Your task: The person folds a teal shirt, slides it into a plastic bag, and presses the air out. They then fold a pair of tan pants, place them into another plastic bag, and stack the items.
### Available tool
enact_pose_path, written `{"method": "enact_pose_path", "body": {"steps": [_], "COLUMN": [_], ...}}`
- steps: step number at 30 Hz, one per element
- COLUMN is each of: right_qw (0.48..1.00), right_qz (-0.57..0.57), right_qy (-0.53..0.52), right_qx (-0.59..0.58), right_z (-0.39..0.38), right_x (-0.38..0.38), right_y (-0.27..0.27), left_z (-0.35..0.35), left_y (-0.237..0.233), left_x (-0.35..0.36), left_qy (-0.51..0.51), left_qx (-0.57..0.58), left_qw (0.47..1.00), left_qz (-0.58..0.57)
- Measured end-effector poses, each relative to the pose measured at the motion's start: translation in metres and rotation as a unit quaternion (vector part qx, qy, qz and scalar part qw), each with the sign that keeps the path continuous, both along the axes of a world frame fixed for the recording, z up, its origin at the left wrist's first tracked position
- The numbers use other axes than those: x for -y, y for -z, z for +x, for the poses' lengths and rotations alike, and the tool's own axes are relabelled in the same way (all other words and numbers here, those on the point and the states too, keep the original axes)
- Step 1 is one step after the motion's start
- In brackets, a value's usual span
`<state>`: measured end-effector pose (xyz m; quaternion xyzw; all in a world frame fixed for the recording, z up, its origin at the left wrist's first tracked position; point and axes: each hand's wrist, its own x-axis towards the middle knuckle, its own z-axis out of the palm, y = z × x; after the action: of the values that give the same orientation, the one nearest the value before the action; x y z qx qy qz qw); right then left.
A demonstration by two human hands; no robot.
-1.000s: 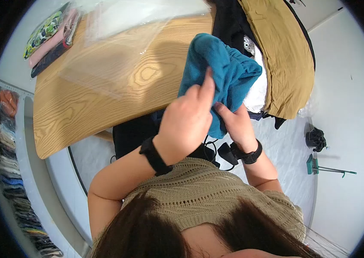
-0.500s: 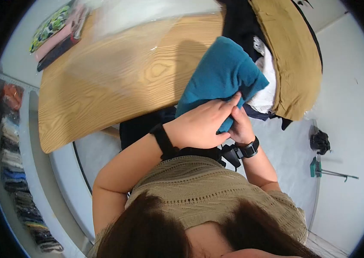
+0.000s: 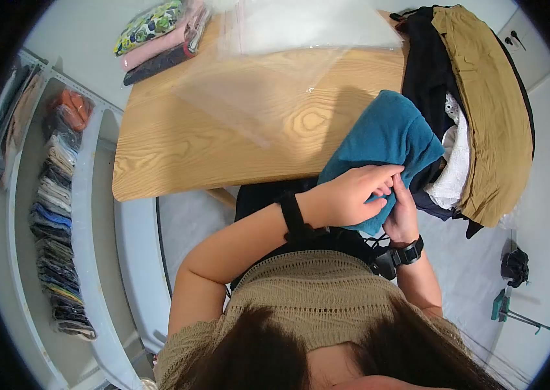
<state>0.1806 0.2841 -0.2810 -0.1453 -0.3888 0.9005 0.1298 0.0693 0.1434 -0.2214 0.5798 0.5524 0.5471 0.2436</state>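
Note:
A folded teal garment (image 3: 379, 140) is held in front of my body, against the table's near right corner. My left hand (image 3: 356, 195) lies over its near side, with the fingers curled and closed on the fabric near the fold. From the right, my right hand (image 3: 403, 211) grips the garment's edge, its fingers close to the left fingertips. The fingers partly hide each other, and the fabric's underside is out of sight. Both wrists wear black bands.
Clear plastic bags (image 3: 307, 32) lie across the wooden table (image 3: 223, 143). Folded bagged clothes (image 3: 158, 49) sit at its far left. Khaki trousers (image 3: 483, 110), dark clothes and a white lace garment (image 3: 453, 162) are piled on the right. A shelf (image 3: 83, 214) holds many packed garments.
The view has shifted, so the table and clothes appear further right and lower. My left fingers have curled in more at the fold. The garment stays in both hands.

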Motion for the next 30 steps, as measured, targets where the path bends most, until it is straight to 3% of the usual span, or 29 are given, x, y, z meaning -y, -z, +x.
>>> {"method": "enact_pose_path", "body": {"steps": [3, 5, 6, 8, 9, 11, 15, 18, 20, 21, 23, 25, 27, 30], "right_qw": [0.997, 0.997, 0.995, 0.992, 0.987, 0.985, 0.977, 0.974, 0.972, 0.97, 0.965, 0.958, 0.952, 0.939], "right_qz": [-0.019, -0.009, 0.013, 0.047, 0.057, 0.054, 0.057, 0.071, 0.086, 0.087, 0.093, 0.109, 0.116, 0.134], "right_qy": [0.031, 0.052, 0.074, 0.112, 0.136, 0.157, 0.204, 0.208, 0.211, 0.224, 0.238, 0.265, 0.281, 0.314], "right_qx": [0.062, 0.062, 0.059, 0.043, 0.06, 0.049, 0.036, 0.043, 0.05, 0.046, 0.055, 0.026, 0.036, 0.042], "right_z": [-0.003, 0.002, 0.007, 0.014, 0.019, 0.026, 0.029, 0.031, 0.031, 0.03, 0.031, 0.032, 0.037, 0.043], "right_x": [0.007, -0.002, -0.007, -0.014, -0.02, -0.029, -0.028, -0.028, -0.028, -0.026, -0.023, -0.024, -0.028, -0.033], "right_y": [-0.02, -0.014, -0.013, -0.016, -0.015, -0.014, -0.024, -0.026, -0.03, -0.035, -0.044, -0.049, -0.049, -0.051], "left_z": [-0.006, -0.031, -0.043, -0.087, -0.107, -0.134, -0.137, -0.088, -0.058, -0.056, -0.051, -0.058, -0.067, -0.065], "left_y": [-0.02, -0.046, -0.059, -0.055, -0.045, -0.028, -0.019, -0.023, -0.042, -0.037, -0.026, -0.025, -0.02, -0.014], "left_x": [0.019, 0.051, 0.073, 0.114, 0.132, 0.153, 0.146, 0.121, 0.105, 0.106, 0.11, 0.118, 0.126, 0.127], "left_qy": [-0.149, -0.269, -0.315, -0.353, -0.356, -0.373, -0.269, -0.298, -0.182, -0.18, -0.165, -0.195, -0.205, -0.19], "left_qx": [-0.1, -0.228, -0.19, -0.299, -0.302, -0.412, -0.369, -0.353, -0.369, -0.361, -0.353, -0.312, -0.387, -0.372], "left_qw": [0.982, 0.934, 0.929, 0.87, 0.867, 0.77, 0.776, 0.78, 0.816, 0.82, 0.885, 0.895, 0.851, 0.861], "left_qz": [0.066, 0.05, -0.045, -0.173, -0.175, -0.315, -0.435, -0.422, -0.405, -0.405, -0.254, -0.254, -0.289, -0.289]}}
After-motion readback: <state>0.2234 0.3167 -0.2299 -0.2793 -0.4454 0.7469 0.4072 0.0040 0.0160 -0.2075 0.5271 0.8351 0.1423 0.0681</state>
